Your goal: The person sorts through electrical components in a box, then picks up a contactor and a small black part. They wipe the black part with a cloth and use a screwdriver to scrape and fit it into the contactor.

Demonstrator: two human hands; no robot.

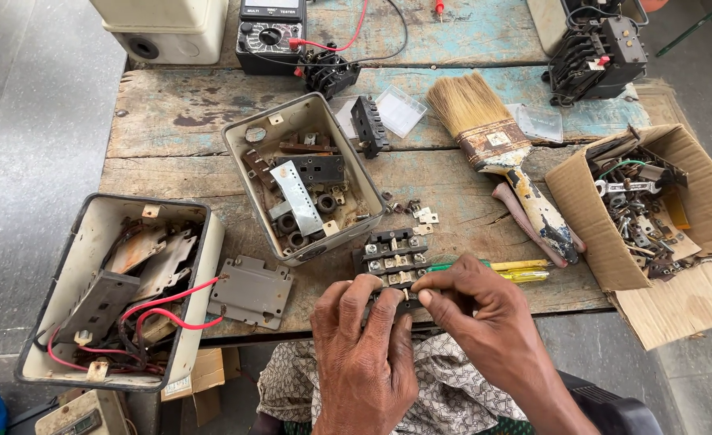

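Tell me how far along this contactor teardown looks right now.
Done, by the look of it: two metal enclosures lie open with loose parts inside, and a grey plate sits beside them. In hand: left hand and right hand both pinch the black terminal block at the table edge. Left: small screws and clips lie loose; the screwdriver lies unused.
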